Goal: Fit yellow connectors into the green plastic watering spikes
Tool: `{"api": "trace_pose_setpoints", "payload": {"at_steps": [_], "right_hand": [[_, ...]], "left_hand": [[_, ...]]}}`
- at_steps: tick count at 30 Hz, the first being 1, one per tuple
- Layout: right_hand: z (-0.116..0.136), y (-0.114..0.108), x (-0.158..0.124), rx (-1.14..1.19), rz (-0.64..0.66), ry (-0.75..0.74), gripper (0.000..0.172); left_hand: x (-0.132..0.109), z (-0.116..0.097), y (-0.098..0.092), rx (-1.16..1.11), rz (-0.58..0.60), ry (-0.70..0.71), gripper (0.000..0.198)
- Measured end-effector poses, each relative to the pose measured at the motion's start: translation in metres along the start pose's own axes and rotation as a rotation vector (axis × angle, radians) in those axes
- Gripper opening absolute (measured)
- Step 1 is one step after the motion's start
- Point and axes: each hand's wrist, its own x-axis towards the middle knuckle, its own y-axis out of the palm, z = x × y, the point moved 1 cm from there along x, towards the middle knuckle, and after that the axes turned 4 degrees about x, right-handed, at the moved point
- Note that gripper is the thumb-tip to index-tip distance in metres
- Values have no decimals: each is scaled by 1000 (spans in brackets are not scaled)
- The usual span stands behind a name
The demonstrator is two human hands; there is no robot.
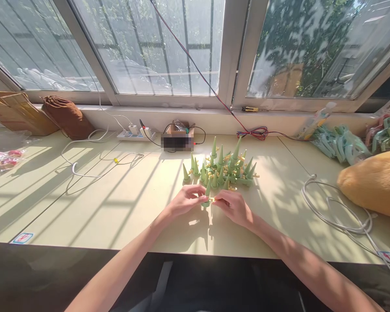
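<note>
Between my hands, a green cone-shaped piece (pixel 207 192) stands upright above the table, point up. My left hand (pixel 189 199) grips it from the left with thumb and fingers. From the right, my right hand (pixel 233 205) pinches a small pale yellow piece (pixel 212 199) against the cone's lower side. Just beyond the hands is a cluster of several similar green cones (pixel 220 157), with small yellow parts sticking out among them. Some stand apart at the cluster's left side, such as one cone (pixel 186 173).
A power strip (pixel 135 136), a small box (pixel 178 138) and coiled red-black wire (pixel 254 133) lie along the back. White cable (pixel 336 225) and an orange furry object (pixel 373 182) are at right. A brown pouch (pixel 66 116) and cardboard (pixel 26 116) stand back left.
</note>
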Motion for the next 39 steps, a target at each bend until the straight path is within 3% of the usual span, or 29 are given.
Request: {"api": "trace_pose_setpoints", "payload": {"at_steps": [4,11,17,21,26,29,34,39], "right_hand": [[2,1,2,208,2,248,33],[7,-8,8,743,191,725,40],[1,-10,9,866,231,850,41],[7,-5,8,635,182,700,44],[13,0,5,57,-43,257,32],[10,0,3,-106,-56,65,27],[4,-2,-1,-251,27,-76,25],[3,0,-4,-338,47,-135,26]], "left_hand": [[-1,1,0,-3,9,18,28],[-1,-3,0,99,54,126,18],[-2,-3,3,106,46,180,21],[-2,-8,3,110,39,131,27],[-2,-10,0,141,-13,45,32],[-1,-8,-1,120,-24,7,35],[0,-4,-2,59,-57,-25,36],[0,-6,-1,44,-17,-21,37]]}}
